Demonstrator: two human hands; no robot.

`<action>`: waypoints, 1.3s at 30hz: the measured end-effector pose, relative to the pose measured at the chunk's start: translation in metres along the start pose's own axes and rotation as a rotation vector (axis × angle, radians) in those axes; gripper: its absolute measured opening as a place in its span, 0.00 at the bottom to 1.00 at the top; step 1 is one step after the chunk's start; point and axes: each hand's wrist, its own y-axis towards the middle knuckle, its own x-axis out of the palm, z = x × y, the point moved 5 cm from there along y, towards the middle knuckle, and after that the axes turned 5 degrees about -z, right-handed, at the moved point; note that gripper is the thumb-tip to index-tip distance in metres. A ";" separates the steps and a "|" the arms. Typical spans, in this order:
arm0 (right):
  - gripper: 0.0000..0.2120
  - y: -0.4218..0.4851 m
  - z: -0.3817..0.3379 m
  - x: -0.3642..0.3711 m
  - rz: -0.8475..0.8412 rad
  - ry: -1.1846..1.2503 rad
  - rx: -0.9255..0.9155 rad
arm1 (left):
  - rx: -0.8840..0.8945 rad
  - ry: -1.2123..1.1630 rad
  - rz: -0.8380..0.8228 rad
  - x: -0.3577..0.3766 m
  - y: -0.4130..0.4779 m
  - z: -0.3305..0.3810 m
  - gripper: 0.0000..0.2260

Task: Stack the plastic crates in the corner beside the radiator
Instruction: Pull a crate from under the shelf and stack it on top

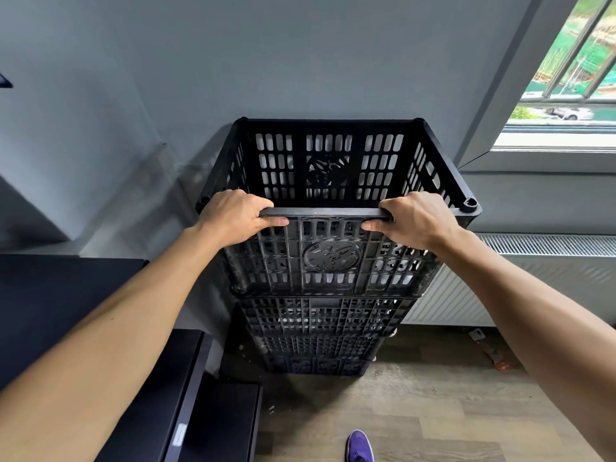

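Top crate point(333, 261) sits on the stack point(320, 331) in the corner left of the radiator point(546, 261), near rim running left-right, left hand point(233, 218) and right hand point(416, 221) fingers clenched on it equally

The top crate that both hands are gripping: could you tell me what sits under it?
Under the top crate more black crates are stacked on the wood floor. Their insides are covered.
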 end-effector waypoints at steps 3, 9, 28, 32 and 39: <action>0.27 -0.003 0.000 -0.001 -0.002 0.010 0.002 | -0.013 0.004 0.004 0.001 -0.003 0.002 0.31; 0.28 -0.004 -0.001 -0.001 0.010 -0.026 0.006 | -0.026 0.015 0.006 0.002 -0.003 0.001 0.30; 0.31 0.007 0.006 -0.001 -0.035 -0.015 0.052 | -0.077 0.031 -0.003 0.007 0.012 0.001 0.27; 0.31 0.006 0.004 0.003 -0.017 -0.027 0.051 | -0.082 0.080 0.031 0.010 0.009 -0.001 0.30; 0.28 -0.004 -0.005 0.003 0.045 -0.020 0.078 | -0.107 0.153 0.150 0.013 -0.005 0.006 0.30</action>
